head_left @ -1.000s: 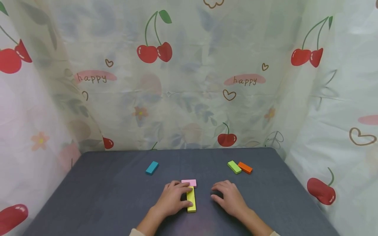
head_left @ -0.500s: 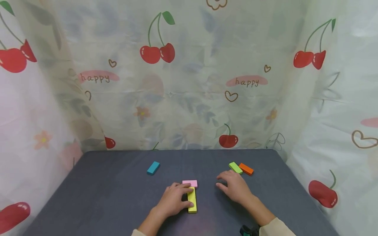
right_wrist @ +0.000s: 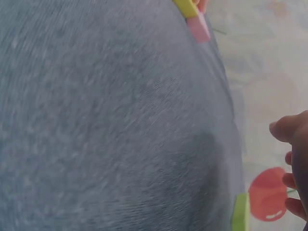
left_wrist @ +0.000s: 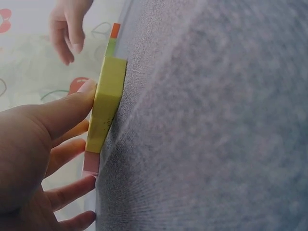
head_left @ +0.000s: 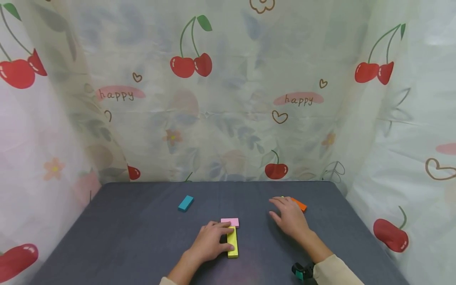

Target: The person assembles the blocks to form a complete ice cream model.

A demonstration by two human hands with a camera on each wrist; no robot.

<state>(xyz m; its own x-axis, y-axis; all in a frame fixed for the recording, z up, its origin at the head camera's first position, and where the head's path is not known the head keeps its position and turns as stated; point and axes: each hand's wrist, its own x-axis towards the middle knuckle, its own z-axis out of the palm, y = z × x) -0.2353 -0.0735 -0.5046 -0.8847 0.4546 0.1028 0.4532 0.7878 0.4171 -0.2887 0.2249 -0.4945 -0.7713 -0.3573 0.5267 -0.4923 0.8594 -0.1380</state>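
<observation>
My left hand (head_left: 209, 242) rests on a yellow block (head_left: 232, 242), its thumb near the close end and its fingers by the far end. A pink block (head_left: 231, 221) lies crosswise against that far end, making a T shape. My right hand (head_left: 291, 220) hovers, fingers apart and holding nothing, over a lime green block (right_wrist: 240, 212), which it mostly hides in the head view. Beside the green one lies an orange block (head_left: 299, 204), partly behind the fingers.
A blue block (head_left: 186, 203) lies at the back left of the dark grey table (head_left: 135, 237). Behind and on both sides hangs a pale curtain (head_left: 228, 91) printed with cherries. A black strap device (head_left: 302, 272) sits at my right wrist.
My right hand has moved forward and to the right, from beside the yellow block to above the green block. My left hand stays on the yellow block.
</observation>
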